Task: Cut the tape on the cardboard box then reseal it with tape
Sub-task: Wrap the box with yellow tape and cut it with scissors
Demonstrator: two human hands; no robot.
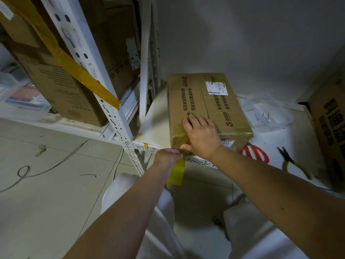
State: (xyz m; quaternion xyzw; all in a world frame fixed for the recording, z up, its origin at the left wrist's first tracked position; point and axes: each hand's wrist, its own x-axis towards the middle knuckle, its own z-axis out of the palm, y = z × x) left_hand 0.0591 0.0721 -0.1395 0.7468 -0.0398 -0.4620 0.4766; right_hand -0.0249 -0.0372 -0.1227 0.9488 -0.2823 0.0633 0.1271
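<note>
A cardboard box (211, 107) with printed text and a white shipping label lies on a white table (155, 126), wrapped in yellowish tape. My right hand (201, 135) rests flat on the box's near top edge, fingers spread, thumb down over the front face. My left hand (168, 156) is just below the box's near left corner and pinches a strip of yellow tape (177, 172) that hangs down past the table edge. Red-handled scissors (254, 152) lie on the table right of the box.
Yellow-handled pliers (295, 163) lie right of the scissors. A clear plastic bag (267, 111) with small dark pieces sits behind them, and a large printed carton (330, 128) stands at the far right. A white metal shelf (104, 90) with cartons stands to the left, a long tape strip stuck on it.
</note>
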